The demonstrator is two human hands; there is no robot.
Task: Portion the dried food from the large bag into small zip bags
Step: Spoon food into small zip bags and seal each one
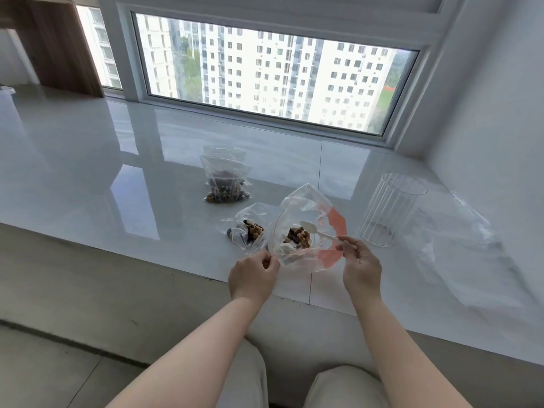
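Near the ledge (88, 178) edge, left hand (253, 275) pinching large bag (306, 207) open so right hand (360, 265), gripping spoon (312, 229), reaches food (297, 237).

At frame centre, the left hand (253, 270) pinches the left rim of an open clear zip bag (306, 213) with a red band. The right hand (359, 267) holds a white spoon (316, 230) by its handle, with the bowl inside the bag above a small heap of dried food (298, 237). Just left of it lies a small filled bag (247, 229). Further up the frame, stacked filled bags (225, 179) rest on the glossy white sill (88, 172). A ribbed clear cup (390, 209) stands at right, beside a crumpled clear bag (459, 240).
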